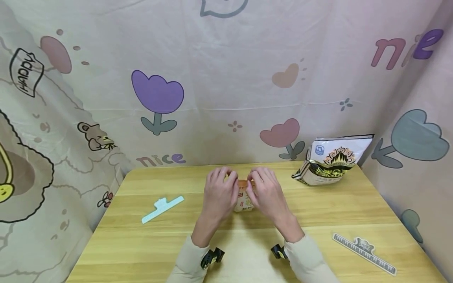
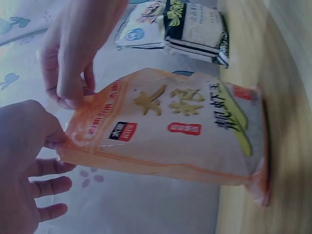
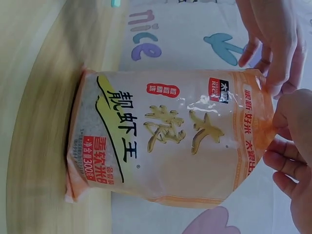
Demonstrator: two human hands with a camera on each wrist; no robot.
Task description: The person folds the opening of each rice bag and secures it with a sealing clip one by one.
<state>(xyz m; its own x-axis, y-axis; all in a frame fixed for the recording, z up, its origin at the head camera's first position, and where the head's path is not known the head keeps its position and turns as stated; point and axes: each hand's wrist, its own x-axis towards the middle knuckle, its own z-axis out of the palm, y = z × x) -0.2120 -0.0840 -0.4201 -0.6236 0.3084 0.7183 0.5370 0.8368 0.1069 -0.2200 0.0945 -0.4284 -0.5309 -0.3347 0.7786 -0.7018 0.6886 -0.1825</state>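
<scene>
Left hand (image 1: 220,193) and right hand (image 1: 267,193) both pinch orange bag (image 3: 190,139) along top edge. Bag upright on worktop (image 1: 116,251); teal clip (image 1: 162,209) left of it, white bag (image 1: 330,162) right.

The orange-edged bag (image 3: 187,131) before you looks like thin plastic film, glossy and lightly puckered; the white bag (image 1: 332,161) looks like shiny plastic too. Your bench (image 1: 134,251) shows smooth wood grain, the backdrop (image 1: 226,59) creased matt cloth, your sleeves (image 1: 185,261) matt cloth.
</scene>
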